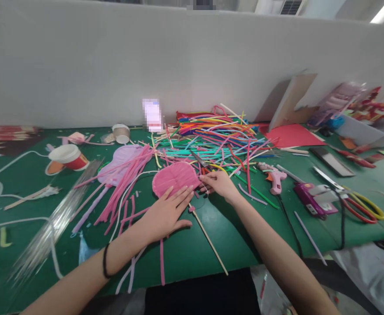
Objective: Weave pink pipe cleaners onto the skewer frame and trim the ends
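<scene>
A pink round fan with a ribbed, bumpy-edged face lies on the table, its thin wooden stick handle slanting toward the front edge. My left hand rests flat on the fan's lower part, fingers stretched out. At the fan's right edge, the fingers of my right hand are pinched together. What they grip is too small to make out; a thin thread or wire loop hangs just below them. Just beyond the fan lies a pointed cutting tool with orange-red handles. A pink bead-like piece sits on the stick.
Behind lies a heap of coloured pipe cleaners. To the left are a lilac fan, pink stems, a paper cup and clear rods. A pink glue gun and scissors lie to the right.
</scene>
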{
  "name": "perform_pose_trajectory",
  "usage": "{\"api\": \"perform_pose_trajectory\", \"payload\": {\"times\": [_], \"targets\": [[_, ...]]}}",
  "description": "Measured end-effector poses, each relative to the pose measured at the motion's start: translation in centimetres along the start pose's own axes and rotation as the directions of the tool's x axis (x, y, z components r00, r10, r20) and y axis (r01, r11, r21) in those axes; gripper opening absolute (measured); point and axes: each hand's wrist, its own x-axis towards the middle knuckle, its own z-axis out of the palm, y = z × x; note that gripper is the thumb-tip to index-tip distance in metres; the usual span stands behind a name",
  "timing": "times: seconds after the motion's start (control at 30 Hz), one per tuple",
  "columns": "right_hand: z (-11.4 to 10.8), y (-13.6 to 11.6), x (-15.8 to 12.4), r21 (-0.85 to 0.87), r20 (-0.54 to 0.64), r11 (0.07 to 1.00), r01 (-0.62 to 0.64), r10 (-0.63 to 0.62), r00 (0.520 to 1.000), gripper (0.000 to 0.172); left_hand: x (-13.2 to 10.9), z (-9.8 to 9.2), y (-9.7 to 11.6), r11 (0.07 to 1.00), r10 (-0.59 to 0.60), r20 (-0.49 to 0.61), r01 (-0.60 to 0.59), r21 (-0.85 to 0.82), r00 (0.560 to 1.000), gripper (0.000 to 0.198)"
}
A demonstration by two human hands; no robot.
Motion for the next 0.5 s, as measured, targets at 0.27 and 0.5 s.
{"api": "perform_pose_trajectory", "payload": {"times": [0.27, 0.5], "targets": [[0.8, 0.1, -0.9, 0.229, -0.075, 0.973, -0.019, 0.037, 0.997, 0.018, -0.2, 2.3, -0.2, 0.999, -0.024, -0.094, 0.028, 0.038, 0.995, 0.072], [2.2, 0.9, -1.3, 0.153, -0.132, 0.981, 0.117, -0.097, 0.986, 0.023, 0.1, 2.6, 0.3, 0.999, -0.049, -0.080, 0.050, 0.003, 0.996, 0.071]]}}
